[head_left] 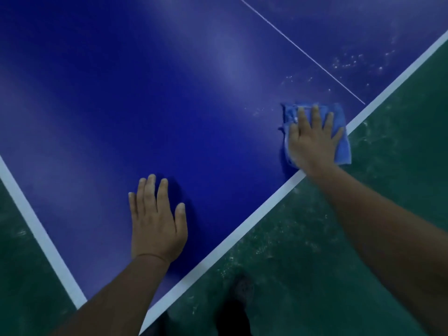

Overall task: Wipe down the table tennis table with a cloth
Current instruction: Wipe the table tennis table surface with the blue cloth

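Near table corner, my left hand [157, 220] flat on blue table [145, 93], fingers straight, slightly spread, holding nothing, just inside white edge line [242, 229]. Farther along same edge, my right hand [312, 139] pressed palm-down on cloth [340, 117], fingers spread, not pinching. Blue cloth folded, lying on tabletop against edge line, one corner overhanging edge. Beyond cloth, whitish specks [349, 61] on surface beside thin centre line [300, 49]. Green floor [339, 238] below edge.

The blue cloth [339, 132] is lying flat at the right white edge of the dark blue table [145, 105], partly sticking over it.
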`<state>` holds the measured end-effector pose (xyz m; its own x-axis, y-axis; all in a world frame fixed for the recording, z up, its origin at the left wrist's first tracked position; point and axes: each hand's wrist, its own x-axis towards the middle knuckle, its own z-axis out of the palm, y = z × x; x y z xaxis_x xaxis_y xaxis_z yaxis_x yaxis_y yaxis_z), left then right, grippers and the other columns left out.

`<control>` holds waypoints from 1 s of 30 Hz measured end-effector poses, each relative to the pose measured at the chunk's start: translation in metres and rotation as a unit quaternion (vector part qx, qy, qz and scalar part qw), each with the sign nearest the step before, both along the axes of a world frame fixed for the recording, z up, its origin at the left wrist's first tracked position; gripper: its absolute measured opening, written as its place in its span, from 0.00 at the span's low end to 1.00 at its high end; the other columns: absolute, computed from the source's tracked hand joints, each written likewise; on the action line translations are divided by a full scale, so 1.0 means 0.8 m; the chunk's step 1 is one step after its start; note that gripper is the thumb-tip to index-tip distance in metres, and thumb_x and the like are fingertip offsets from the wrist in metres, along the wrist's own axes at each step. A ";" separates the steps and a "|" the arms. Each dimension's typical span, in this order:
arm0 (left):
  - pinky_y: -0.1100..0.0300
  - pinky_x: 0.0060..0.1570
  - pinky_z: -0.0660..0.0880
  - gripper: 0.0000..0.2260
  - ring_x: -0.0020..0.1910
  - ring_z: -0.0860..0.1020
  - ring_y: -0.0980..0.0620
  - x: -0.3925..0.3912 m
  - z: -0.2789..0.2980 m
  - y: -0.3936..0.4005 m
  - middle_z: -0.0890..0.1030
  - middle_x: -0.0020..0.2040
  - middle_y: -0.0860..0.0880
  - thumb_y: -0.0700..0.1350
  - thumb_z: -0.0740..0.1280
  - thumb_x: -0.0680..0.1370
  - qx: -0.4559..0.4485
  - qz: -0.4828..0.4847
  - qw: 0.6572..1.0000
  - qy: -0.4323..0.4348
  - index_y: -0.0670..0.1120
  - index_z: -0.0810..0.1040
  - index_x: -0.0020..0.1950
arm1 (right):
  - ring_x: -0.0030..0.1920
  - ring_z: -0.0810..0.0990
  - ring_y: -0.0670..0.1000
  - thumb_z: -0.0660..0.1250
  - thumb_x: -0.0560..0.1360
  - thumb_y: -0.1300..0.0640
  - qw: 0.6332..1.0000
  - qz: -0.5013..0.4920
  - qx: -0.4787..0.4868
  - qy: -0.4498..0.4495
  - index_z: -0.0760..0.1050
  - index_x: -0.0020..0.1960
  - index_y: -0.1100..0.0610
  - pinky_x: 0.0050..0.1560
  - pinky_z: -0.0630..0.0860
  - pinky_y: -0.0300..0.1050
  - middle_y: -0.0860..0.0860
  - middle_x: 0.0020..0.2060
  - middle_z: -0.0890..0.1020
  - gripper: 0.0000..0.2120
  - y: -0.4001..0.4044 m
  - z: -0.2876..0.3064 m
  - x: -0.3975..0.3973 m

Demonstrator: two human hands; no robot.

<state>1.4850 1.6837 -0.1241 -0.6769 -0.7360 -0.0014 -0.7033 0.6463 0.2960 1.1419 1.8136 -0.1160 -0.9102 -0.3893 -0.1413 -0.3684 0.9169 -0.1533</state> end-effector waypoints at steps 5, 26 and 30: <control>0.42 0.78 0.45 0.29 0.79 0.53 0.42 -0.002 0.005 0.001 0.61 0.78 0.39 0.54 0.49 0.80 0.016 0.015 0.999 -0.024 0.39 0.65 0.76 | 0.80 0.49 0.61 0.42 0.83 0.41 0.951 0.309 -0.017 0.014 0.51 0.80 0.44 0.75 0.45 0.69 0.50 0.80 0.54 0.26 -0.012 -0.017 0.186; 0.45 0.76 0.46 0.27 0.77 0.58 0.40 -0.009 0.008 -0.003 0.67 0.75 0.38 0.53 0.50 0.81 0.025 0.000 0.998 -0.061 0.39 0.71 0.73 | 0.79 0.35 0.57 0.33 0.81 0.38 0.971 0.238 0.019 0.012 0.41 0.80 0.41 0.74 0.32 0.64 0.49 0.81 0.42 0.28 -0.082 -0.019 0.143; 0.46 0.76 0.46 0.26 0.76 0.60 0.39 -0.010 0.011 -0.002 0.68 0.74 0.38 0.51 0.52 0.80 0.020 0.001 0.999 -0.044 0.38 0.72 0.72 | 0.80 0.44 0.59 0.41 0.82 0.41 0.924 0.381 -0.026 0.001 0.55 0.80 0.44 0.75 0.37 0.67 0.49 0.80 0.54 0.27 -0.185 -0.018 0.176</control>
